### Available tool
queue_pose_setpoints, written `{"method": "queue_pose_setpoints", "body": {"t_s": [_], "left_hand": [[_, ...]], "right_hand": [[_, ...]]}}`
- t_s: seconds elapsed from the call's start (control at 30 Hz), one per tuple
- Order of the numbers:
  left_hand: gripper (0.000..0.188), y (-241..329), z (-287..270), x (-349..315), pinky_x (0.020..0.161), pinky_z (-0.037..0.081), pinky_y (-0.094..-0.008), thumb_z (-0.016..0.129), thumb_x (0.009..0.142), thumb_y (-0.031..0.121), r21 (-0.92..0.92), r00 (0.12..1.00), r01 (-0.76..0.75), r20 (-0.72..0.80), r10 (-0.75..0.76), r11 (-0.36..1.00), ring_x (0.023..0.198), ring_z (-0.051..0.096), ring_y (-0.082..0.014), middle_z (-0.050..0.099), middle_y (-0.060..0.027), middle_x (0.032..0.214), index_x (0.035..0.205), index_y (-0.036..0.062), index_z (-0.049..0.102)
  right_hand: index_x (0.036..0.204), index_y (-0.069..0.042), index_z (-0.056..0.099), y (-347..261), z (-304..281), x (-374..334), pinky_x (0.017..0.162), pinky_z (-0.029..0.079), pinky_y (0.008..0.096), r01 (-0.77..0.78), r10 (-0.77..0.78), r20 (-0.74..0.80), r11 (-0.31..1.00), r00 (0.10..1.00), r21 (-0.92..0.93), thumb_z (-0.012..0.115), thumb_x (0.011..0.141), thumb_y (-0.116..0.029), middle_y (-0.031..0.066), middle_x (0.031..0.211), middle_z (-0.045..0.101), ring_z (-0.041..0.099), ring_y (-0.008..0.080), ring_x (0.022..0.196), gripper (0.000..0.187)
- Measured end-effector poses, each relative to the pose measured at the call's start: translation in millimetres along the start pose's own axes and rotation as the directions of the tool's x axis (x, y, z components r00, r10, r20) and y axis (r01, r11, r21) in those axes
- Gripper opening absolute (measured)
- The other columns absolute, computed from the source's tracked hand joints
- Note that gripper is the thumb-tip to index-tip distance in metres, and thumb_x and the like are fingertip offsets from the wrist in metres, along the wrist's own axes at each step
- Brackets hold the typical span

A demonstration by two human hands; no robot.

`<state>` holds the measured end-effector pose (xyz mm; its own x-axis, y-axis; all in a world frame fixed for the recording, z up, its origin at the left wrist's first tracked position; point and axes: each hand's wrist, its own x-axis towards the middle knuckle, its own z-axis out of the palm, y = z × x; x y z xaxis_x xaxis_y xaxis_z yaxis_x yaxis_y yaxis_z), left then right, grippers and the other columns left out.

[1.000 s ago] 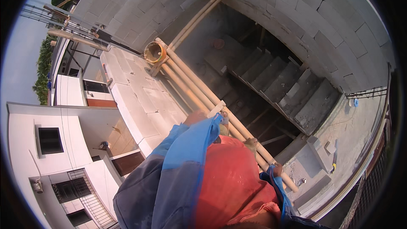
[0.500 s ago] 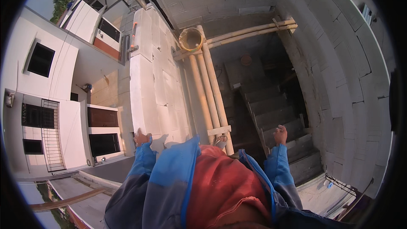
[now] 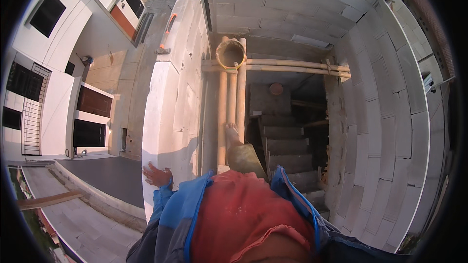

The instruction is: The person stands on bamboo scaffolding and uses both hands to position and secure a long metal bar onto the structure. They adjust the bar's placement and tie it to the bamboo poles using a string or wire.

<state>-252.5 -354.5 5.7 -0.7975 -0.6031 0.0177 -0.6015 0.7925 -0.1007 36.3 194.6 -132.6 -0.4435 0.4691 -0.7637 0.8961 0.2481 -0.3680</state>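
Observation:
My left hand (image 3: pixel 157 174) lies with its fingers apart on the top of a pale block wall (image 3: pixel 161 102), near the outer edge. It holds nothing. My right hand is out of sight. Farther along the same wall top rests a hammer (image 3: pixel 168 30) with an orange-and-black handle. Ahead of me, a mortar-stained yellowish bucket (image 3: pixel 220 58) stands where bamboo poles cross. My bare foot (image 3: pixel 233 134) is on the lengthwise bamboo poles (image 3: pixel 223 102), beside the wall.
To the right of the poles is a deep stairwell with concrete steps (image 3: pixel 287 147). Crosswise bamboo poles (image 3: pixel 297 66) span its far side. Block walls rise at the back (image 3: pixel 273 0) and right (image 3: pixel 385 131). Left of the low wall, a drop shows white houses (image 3: pixel 53 92) below.
I have moved forward, with a foot now out on the bamboo poles. My left hand has opened flat on the wall top. My right hand has left the view.

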Motion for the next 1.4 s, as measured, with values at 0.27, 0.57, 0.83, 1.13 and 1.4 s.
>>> {"method": "queue_pose_setpoints", "body": {"t_s": [0.27,0.57,0.83,1.13,1.4], "left_hand": [[0.100,28.5,-17.8,47.5,0.119,0.038,-0.0634,0.093,0.071,0.037,0.047,0.950,0.245,0.190,-0.250,0.968,0.151,0.042,-0.0425,0.042,-0.0183,0.160,0.154,0.0199,0.042],[0.093,73.1,-25.8,112.3,0.118,0.040,-0.0626,0.092,0.073,0.036,0.124,0.838,0.412,0.336,-0.429,0.903,0.147,0.045,-0.0429,0.047,-0.0198,0.155,0.152,0.0168,0.045],[0.088,103.7,-11.1,134.2,0.117,0.041,-0.0619,0.090,0.076,0.034,0.162,0.707,0.586,0.376,-0.599,0.794,0.144,0.048,-0.0432,0.051,-0.0212,0.150,0.150,0.0140,0.048],[0.082,94.0,-23.3,164.7,0.116,0.042,-0.0612,0.088,0.079,0.033,0.267,0.611,0.611,0.438,-0.659,0.745,0.141,0.051,-0.0436,0.055,-0.0227,0.144,0.148,0.0109,0.051],[0.058,325.3,-116.7,324.1,0.123,0.035,-0.0577,0.075,0.095,0.027,-0.279,0.975,0.218,0.017,-0.222,0.935,0.151,0.041,-0.0474,0.049,-0.0304,0.158,0.146,0.0063,0.057]], "right_hand": [[0.127,-0.004,0.075,-121.6,-69.4,111.2,0.090,0.061,0.0410,-0.083,0.082,-0.053,0.997,0.995,-0.002,0.071,0.092,-0.024,0.0226,0.109,0.079,0.079,0.0335,0.095,0.041],[0.134,-0.001,0.069,-474.6,-219.5,277.6,0.078,0.060,0.0374,0.329,-0.339,-0.147,0.940,0.929,-0.092,0.067,0.096,-0.019,0.0189,0.104,0.078,0.077,0.0237,0.085,0.042],[0.137,-0.001,0.068,-689.1,-231.9,328.5,0.084,0.059,0.0391,0.485,-0.499,0.021,0.831,0.867,-0.274,0.067,0.096,-0.023,0.0181,0.109,0.078,0.078,0.0253,0.090,0.047],[0.128,-0.005,0.073,-758.4,-219.1,395.4,0.083,0.060,0.0412,0.389,-0.303,0.261,0.825,0.917,-0.410,0.072,0.091,-0.025,0.0183,0.106,0.079,0.078,0.0287,0.091,0.042],[0.119,-0.001,0.073,-938.8,-212.8,506.7,0.077,0.059,0.0395,0.674,-0.635,0.253,0.605,0.730,-0.424,0.068,0.093,-0.023,0.0153,0.093,0.078,0.077,0.0243,0.081,0.035]]}}
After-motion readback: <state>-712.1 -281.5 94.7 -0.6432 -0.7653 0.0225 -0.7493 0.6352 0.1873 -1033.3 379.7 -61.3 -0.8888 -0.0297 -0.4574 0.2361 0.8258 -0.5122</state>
